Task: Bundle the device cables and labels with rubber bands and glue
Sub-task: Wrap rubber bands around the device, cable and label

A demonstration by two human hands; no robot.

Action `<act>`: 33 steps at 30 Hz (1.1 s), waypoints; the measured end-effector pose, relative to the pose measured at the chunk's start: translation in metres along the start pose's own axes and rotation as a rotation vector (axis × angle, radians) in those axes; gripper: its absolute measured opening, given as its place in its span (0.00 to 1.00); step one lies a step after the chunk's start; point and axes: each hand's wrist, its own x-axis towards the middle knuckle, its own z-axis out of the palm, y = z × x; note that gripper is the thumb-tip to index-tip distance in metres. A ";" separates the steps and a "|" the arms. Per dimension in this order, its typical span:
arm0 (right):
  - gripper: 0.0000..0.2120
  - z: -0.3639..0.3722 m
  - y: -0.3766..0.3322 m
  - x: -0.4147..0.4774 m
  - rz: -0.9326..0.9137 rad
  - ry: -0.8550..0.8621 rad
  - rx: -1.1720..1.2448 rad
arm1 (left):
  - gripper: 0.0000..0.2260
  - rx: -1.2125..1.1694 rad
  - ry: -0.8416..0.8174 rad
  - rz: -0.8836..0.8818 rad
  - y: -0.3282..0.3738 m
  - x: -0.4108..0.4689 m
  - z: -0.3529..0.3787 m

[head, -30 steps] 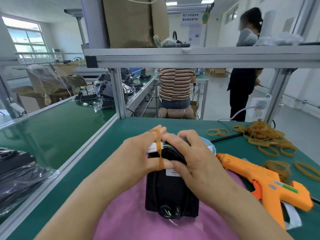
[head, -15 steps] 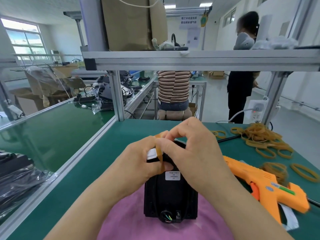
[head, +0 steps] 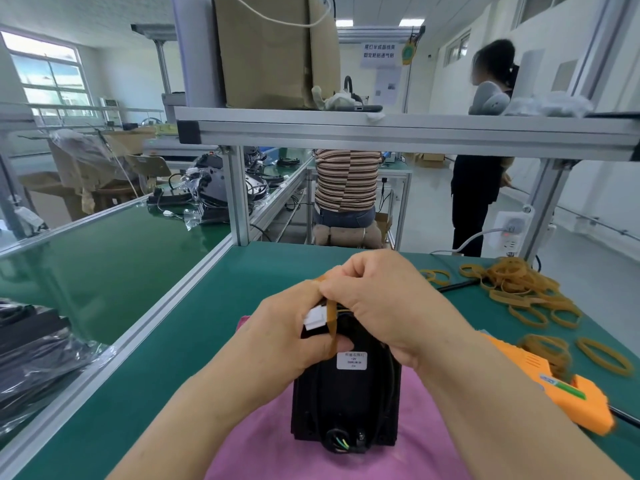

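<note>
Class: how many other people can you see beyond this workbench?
2. The striped-top person sits straight ahead; the person in black stands further right. The shelf may hide others.

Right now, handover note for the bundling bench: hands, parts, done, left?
Left hand: grips the cable bundle at its white connector, thumb pressing the rubber band.
Right hand: pinches the same rubber band, stretched over the bundle.
Parts: black device on the pink cloth; glue gun lies to the right, spare bands beyond it.
Done: band started round the bundle.
Left: finish the wrap, then glue; the gun is untouched.
</note>
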 end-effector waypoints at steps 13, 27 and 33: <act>0.10 -0.011 0.010 -0.021 -0.259 0.245 -0.321 | 0.23 0.008 -0.010 -0.046 0.003 0.002 0.001; 0.14 0.012 -0.013 -0.019 -0.114 0.102 -0.529 | 0.11 0.027 0.056 -0.025 0.005 -0.001 0.007; 0.14 0.005 -0.005 -0.028 -0.006 -0.125 -0.015 | 0.14 0.035 0.096 0.000 0.005 -0.004 0.007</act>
